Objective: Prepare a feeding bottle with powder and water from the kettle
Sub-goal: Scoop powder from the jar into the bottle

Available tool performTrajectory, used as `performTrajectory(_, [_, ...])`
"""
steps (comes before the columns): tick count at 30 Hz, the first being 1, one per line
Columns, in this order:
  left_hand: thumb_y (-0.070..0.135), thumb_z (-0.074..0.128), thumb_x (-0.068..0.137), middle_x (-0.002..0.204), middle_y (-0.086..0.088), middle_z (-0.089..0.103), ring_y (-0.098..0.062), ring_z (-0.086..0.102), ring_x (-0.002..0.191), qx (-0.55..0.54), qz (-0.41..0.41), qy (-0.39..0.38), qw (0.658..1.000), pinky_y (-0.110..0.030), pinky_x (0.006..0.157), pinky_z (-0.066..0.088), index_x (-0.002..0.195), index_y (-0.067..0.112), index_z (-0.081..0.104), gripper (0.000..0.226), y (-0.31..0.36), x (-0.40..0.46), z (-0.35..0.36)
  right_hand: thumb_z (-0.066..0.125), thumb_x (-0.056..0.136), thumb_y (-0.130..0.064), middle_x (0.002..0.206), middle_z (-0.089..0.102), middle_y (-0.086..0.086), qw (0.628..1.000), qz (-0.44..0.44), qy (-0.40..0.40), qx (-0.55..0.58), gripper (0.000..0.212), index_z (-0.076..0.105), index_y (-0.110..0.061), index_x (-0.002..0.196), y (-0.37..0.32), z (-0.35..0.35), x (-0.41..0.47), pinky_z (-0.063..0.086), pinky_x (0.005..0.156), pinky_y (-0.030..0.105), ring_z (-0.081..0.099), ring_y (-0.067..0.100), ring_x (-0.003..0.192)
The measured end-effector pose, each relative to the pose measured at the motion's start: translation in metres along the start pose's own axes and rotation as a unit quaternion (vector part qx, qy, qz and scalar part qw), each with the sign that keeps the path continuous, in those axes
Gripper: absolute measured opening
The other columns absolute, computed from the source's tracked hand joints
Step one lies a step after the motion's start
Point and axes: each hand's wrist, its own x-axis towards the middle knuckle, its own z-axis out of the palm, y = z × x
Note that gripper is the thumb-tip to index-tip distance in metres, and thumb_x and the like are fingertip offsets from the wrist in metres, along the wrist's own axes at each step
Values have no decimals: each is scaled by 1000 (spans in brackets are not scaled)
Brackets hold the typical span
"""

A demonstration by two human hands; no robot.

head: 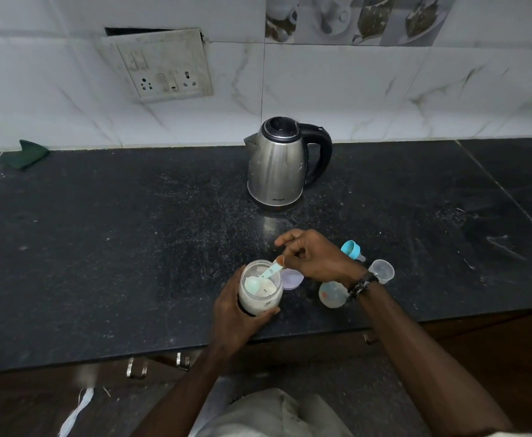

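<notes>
Powder stage under way, low centre of the frame: left hand [236,313] wrapped around an open powder jar [260,290], right hand [313,257] pinching the handle of a blue scoop [260,279] whose bowl sits inside the jar. Feeding bottle [332,294] stands uncapped just right, partly behind the wrist; teat collar [352,250] and clear cap [382,271] lie beside it. Kettle [282,162] waits untouched at centre, lid down. Left, likely: dosing, water, closing.

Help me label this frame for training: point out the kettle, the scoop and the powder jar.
kettle [275,167]: head view, on its steel body.
scoop [253,282]: head view, on its bowl inside the jar.
powder jar [260,302]: head view, on its clear side wall.
</notes>
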Motion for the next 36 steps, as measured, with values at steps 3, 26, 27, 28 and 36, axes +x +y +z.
performTrajectory(3, [23,99,54,128,14,64,-9,60,121,-3,8,4,1000,-29,101,48,133,30,55,90,4,0,1,72,86,-18,121,60,-5,1000,-10,14,-15,10,79,-13,81,-5,0,-2,49,87,28,56,2,105])
performTrajectory(26, [29,99,54,129,10,65,-10,61,120,-1,-4,10,1000,-37,100,51,136,19,55,93,3,-1,1,68,88,-22,129,58,-1,991,-18,-20,-129,19,78,-8,81,-21,29,9,33,94,26,45,11,122])
performTrajectory(27, [27,98,55,129,10,65,-10,61,120,1,1,9,1000,-36,100,50,135,19,55,92,5,0,1,69,88,-22,129,59,-1,993,-16,-15,-115,18,78,-8,82,-20,23,8,34,94,26,46,9,121])
performTrajectory(28, [26,98,55,128,10,65,-11,61,119,1,5,9,1000,-35,100,50,134,20,56,90,5,0,1,69,88,-21,128,59,-1,995,-15,-10,-103,17,78,-8,82,-20,18,6,37,94,27,48,9,120])
performTrajectory(36, [24,98,54,126,12,66,-11,61,119,10,0,10,1000,-42,99,51,131,25,58,87,7,0,1,71,86,-18,120,60,-3,999,-13,21,-24,14,78,-8,78,-7,-2,1,44,81,21,54,-1,106])
